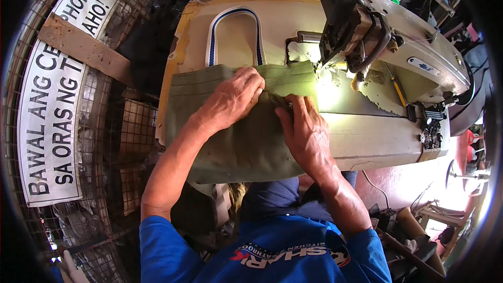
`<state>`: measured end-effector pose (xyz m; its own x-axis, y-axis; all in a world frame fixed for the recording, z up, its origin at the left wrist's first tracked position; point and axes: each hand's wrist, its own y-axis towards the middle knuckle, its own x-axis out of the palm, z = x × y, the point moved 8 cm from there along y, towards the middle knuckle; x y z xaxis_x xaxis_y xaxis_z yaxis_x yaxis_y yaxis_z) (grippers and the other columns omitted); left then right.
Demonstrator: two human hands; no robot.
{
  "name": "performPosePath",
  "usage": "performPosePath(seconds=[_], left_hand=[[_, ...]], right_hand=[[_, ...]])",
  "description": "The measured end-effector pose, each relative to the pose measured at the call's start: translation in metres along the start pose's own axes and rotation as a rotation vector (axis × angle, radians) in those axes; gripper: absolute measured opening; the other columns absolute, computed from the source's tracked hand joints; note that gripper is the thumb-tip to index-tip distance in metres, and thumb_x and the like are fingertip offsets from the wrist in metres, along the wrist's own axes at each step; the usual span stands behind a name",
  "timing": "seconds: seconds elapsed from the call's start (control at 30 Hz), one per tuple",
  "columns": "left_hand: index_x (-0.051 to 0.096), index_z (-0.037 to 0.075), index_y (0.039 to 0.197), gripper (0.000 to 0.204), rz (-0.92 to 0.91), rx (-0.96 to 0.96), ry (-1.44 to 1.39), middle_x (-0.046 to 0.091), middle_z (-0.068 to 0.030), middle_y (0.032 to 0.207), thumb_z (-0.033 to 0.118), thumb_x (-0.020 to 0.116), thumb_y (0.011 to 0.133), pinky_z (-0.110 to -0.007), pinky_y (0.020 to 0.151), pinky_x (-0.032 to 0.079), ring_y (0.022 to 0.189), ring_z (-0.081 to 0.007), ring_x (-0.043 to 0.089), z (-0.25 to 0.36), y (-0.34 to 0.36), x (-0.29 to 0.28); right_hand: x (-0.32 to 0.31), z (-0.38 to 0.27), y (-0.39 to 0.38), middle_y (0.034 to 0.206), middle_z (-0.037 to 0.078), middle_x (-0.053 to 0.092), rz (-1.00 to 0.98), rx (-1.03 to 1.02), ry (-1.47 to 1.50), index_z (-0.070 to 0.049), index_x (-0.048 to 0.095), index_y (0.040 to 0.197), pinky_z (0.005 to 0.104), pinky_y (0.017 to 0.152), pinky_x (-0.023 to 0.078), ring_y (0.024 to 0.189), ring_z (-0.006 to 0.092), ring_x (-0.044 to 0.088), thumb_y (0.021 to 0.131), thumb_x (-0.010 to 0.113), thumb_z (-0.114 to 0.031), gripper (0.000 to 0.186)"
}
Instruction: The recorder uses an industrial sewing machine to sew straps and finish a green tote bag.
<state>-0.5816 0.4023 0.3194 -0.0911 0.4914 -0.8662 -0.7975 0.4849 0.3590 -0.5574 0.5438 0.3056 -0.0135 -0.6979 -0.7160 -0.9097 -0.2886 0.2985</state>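
Observation:
An olive-green cloth bag [236, 154] lies over the front of the sewing table, its stitched top band toward the far side. From that band a white webbing handle [211, 42] with a blue stripe loops away from me. My left hand [238, 97] is closed on the cloth near the band, fingers curled under. Just to its right, my right hand [306, 131] pinches a bunched fold of the same cloth between thumb and fingers. The sewing machine [403, 21] stands to the right, its lit needle area beside the bag's upper right corner.
The pale tabletop [293, 18] has worn, peeling edges. A yellow-handled screwdriver [400, 93] lies by the machine's base. A wire mesh partition [112, 178] with a white sign [50, 126] and a wooden board [86, 50] stands at the left. Cluttered items fill the lower right floor.

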Motion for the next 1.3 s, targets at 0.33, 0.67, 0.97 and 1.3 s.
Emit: performPosePath(seconds=[0.33,0.67,0.97,1.3], left_hand=[[0.049,0.001,0.103,0.022,-0.005,0.028,0.197,0.052,-0.0155,0.101,-0.002,0.058,0.083,-0.045,0.081,0.050,0.097,-0.0351,0.057,0.009,-0.002,0.008],[0.050,0.002,0.115,0.025,0.762,-0.429,0.143,0.058,-0.0158,0.107,-0.003,0.054,0.091,-0.041,0.088,0.049,0.099,-0.0290,0.059,-0.047,-0.017,-0.094],[0.064,0.002,0.098,0.022,0.105,-0.089,0.350,0.058,-0.0110,0.100,0.006,0.069,0.077,-0.042,0.096,0.041,0.107,-0.0281,0.054,0.017,-0.031,-0.010],[0.065,0.001,0.099,0.026,0.238,-0.099,0.232,0.058,-0.0111,0.099,-0.001,0.067,0.073,-0.043,0.096,0.042,0.107,-0.0301,0.055,0.010,-0.042,-0.006]], right_hand=[[0.024,-0.001,0.019,0.091,0.019,0.058,0.022,-0.070,-0.047,-0.004,0.051,0.098,0.0489,0.063,0.051,0.074,0.0400,0.063,0.092,0.061,-0.020,0.020],[0.013,0.003,-0.001,0.088,0.015,0.058,0.112,-0.080,-0.028,-0.006,0.055,0.102,0.0455,0.059,0.051,0.073,0.0364,0.063,0.090,0.066,-0.021,0.023],[0.017,-0.005,0.001,0.089,0.015,0.057,0.038,-0.067,-0.032,-0.005,0.055,0.100,0.0441,0.059,0.052,0.074,0.0352,0.063,0.089,0.066,-0.020,0.021],[0.031,-0.013,0.013,0.095,0.015,0.055,0.056,-0.126,-0.056,-0.005,0.054,0.094,0.0458,0.058,0.053,0.073,0.0352,0.064,0.089,0.064,-0.016,0.015]])
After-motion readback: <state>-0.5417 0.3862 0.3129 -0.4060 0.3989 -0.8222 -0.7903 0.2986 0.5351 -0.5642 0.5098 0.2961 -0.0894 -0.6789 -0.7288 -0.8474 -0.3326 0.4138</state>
